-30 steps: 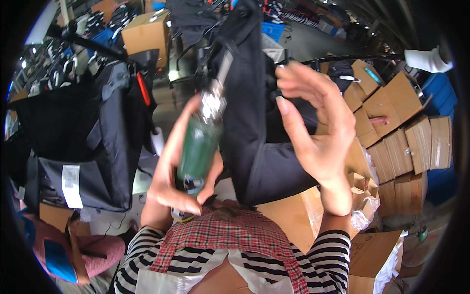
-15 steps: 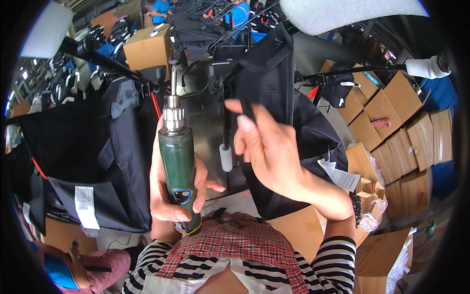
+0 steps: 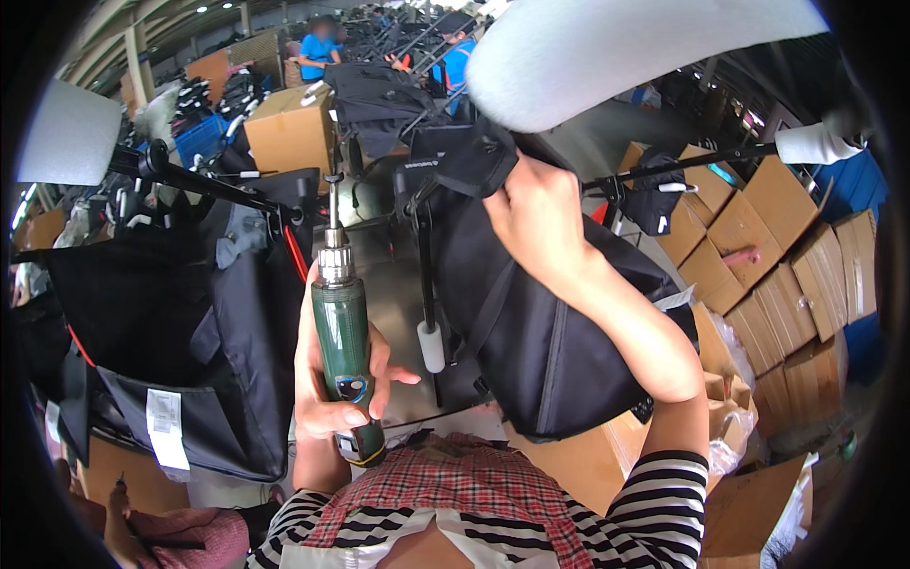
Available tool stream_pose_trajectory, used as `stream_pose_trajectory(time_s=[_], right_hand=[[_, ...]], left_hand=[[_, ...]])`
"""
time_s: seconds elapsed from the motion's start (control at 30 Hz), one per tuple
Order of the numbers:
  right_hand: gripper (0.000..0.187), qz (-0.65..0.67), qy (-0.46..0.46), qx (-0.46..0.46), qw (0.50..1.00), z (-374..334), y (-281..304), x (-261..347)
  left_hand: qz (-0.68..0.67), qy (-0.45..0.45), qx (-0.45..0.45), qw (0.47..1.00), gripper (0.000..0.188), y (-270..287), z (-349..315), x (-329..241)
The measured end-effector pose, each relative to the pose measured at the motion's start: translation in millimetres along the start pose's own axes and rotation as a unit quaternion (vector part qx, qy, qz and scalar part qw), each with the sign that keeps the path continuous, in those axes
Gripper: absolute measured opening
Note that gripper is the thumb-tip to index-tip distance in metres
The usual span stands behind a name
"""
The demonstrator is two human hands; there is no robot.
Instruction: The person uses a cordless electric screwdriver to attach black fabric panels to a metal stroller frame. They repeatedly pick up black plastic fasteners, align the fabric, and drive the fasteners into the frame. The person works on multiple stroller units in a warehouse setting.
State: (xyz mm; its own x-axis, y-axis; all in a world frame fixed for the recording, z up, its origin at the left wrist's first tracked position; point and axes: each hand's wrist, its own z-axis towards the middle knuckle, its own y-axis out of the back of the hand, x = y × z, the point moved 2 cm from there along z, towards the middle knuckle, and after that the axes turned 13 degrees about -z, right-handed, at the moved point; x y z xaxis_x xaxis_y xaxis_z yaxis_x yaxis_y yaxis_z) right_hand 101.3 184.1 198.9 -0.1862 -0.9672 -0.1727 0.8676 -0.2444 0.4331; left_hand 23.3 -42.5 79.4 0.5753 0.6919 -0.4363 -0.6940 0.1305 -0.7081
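Note:
My left hand [image 3: 318,379] is wrapped round a green electric screwdriver [image 3: 342,332], its bit pointing up and away from me. A small dark screw or cap seems to sit at the tip of the bit. My right hand [image 3: 540,213] grips the upper edge of a black fabric panel [image 3: 531,341], its fingers partly hidden by the cloth. That panel hangs from a black frame with a foam-covered bar [image 3: 607,57] above. Between my hands stands a black tube with a white sleeve [image 3: 431,346].
Another black fabric piece [image 3: 171,332] with a white label hangs at the left. Opened cardboard boxes [image 3: 758,228] are stacked at the right. A closed carton [image 3: 289,128] stands farther back. A person in blue [image 3: 319,47] is in the background, and another's arm shows at lower left.
My right hand has moved up and away from me and taken hold of the black fabric's upper edge, folding it over. The screwdriver stays in my left hand.

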Motion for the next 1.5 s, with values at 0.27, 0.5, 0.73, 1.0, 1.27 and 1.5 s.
stream_pose_trajectory(time_s=[0.27, 0.5, 0.73, 1.0, 1.27, 1.5], right_hand=[[0.018, 0.252, 0.081, 0.057, 0.963, 22.3, -5.6, -22.8], [0.029, 0.401, 0.18, 0.214, 0.872, 55.8, -25.5, -25.2], [0.029, 0.391, 0.176, 0.1, 0.898, 46.6, -28.8, -30.4], [0.024, 0.193, 0.12, 0.028, 0.973, 18.3, -8.3, -25.1], [0.016, 0.254, 0.088, 0.012, 0.963, 8.5, 3.6, -23.2], [0.017, 0.254, 0.05, 0.005, 0.966, 3.2, 32.9, -16.0]], left_hand=[[0.064, -0.038, -0.039, 0.996, 0.132, -18.4, 2.2, 12.6], [0.109, -0.065, -0.04, 0.991, 0.124, -32.3, 20.8, 22.0], [0.14, -0.08, -0.043, 0.986, 0.119, -32.3, 29.8, 29.1], [0.213, -0.181, -0.051, 0.959, 0.119, -47.9, 60.6, 31.8], [0.218, -0.188, -0.046, 0.956, 0.119, -49.7, 87.2, 34.7], [0.202, -0.18, -0.04, 0.962, 0.124, -44.3, 97.8, 34.7]])
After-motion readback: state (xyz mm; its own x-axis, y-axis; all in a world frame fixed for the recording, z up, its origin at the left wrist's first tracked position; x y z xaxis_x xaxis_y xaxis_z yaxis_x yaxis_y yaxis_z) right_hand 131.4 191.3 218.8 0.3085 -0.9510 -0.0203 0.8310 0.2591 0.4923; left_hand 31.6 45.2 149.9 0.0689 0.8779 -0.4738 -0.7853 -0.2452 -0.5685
